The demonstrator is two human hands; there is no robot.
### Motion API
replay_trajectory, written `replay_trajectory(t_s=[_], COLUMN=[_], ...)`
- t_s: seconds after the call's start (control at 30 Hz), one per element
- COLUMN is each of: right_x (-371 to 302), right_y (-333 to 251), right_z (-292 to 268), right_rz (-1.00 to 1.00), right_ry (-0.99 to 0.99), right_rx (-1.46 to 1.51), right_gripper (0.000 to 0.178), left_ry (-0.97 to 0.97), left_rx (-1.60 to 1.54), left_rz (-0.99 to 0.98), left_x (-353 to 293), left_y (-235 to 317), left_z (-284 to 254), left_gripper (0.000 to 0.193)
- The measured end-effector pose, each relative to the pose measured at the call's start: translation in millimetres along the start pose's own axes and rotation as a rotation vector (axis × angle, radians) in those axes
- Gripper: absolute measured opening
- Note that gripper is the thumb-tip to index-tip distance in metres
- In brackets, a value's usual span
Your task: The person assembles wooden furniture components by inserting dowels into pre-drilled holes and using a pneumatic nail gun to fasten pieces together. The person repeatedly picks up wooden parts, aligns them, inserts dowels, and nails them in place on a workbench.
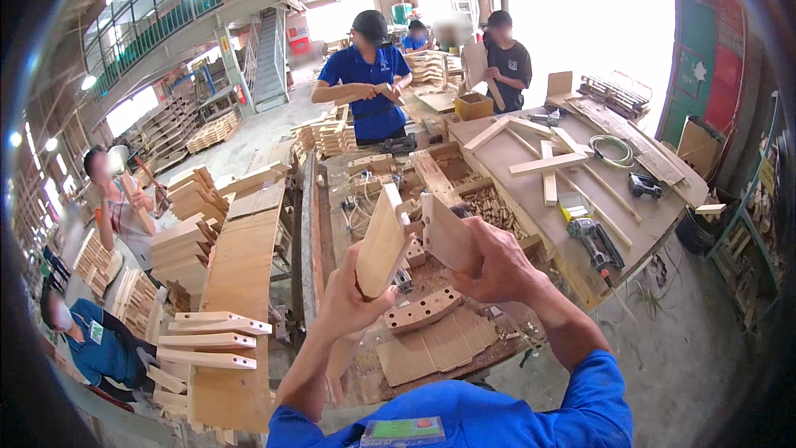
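Head view shows us a cluttered wooden workbench [361,382], with a broad side table [491,159] bearing pale strips to our right. Across the bench, a co-worker in a blue shirt [365,87] holds a piece of wood. A plywood panel [236,278] lies to our left, with drilled wooden pieces [207,338] stacked at its near end. A cardboard sheet [439,347] lies on the bench, close to us. Above the bench we hold two boards: our left hand [352,294] has its fingers closed around the lower end of a pale board [383,242], and our right hand [497,265] grips a greyer board [450,236]. Both stand tilted, with a gap between their upper ends; we cannot tell whether they meet lower down. Beneath them sits a curved block with dark holes [424,309]. On the side table lies a power tool [593,242], and small wooden pegs [489,199] fill a bench compartment.
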State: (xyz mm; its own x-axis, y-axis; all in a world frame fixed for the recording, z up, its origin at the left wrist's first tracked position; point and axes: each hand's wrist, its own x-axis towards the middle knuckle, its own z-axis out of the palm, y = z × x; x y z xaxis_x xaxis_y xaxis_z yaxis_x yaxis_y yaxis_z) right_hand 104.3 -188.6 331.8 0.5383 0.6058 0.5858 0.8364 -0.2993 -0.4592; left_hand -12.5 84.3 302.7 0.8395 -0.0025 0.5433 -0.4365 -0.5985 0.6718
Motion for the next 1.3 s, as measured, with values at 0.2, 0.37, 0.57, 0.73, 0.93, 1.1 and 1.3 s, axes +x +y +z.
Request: replay_trajectory(t_s=[0.2, 0.37, 0.57, 0.73, 0.93, 1.1, 1.3], right_x=[7.1, 10.6, 7.8, 5.6, 4.5, 14.0, 15.2], right_y=[-3.2, -6.6, -17.6, -21.9, -20.8, -11.6, -8.1], right_z=[-8.8, -14.9, -21.0, -19.6, -8.2, -6.8, -8.1], right_rz=[0.032, -0.017, -0.049, -0.033, 0.022, 0.069, -0.017], right_ry=[-0.029, -0.001, 0.000, -0.075, -0.130, -0.057, -0.039], right_rx=[0.020, -0.097, -0.188, -0.234, -0.232, -0.284, -0.277], right_gripper=[0.070, 0.071, 0.062, 0.060, 0.060, 0.066, 0.079], left_ry=[0.028, 0.015, -0.080, -0.145, -0.165, -0.187, -0.410], left_rx=[0.137, 0.299, 0.445, 0.557, 0.527, 0.330, -0.542], left_rz=[-0.017, -0.059, -0.098, -0.089, -0.043, -0.032, -0.242], left_x=[-8.7, -10.5, -12.1, -18.8, -21.2, -4.8, -2.7], left_y=[17.8, 38.8, 50.6, 48.8, 33.8, 19.9, -18.4], left_z=[-14.1, -20.5, -31.1, -35.9, -32.4, -22.3, -20.2], left_gripper=[0.086, 0.090, 0.097, 0.101, 0.102, 0.086, 0.047])
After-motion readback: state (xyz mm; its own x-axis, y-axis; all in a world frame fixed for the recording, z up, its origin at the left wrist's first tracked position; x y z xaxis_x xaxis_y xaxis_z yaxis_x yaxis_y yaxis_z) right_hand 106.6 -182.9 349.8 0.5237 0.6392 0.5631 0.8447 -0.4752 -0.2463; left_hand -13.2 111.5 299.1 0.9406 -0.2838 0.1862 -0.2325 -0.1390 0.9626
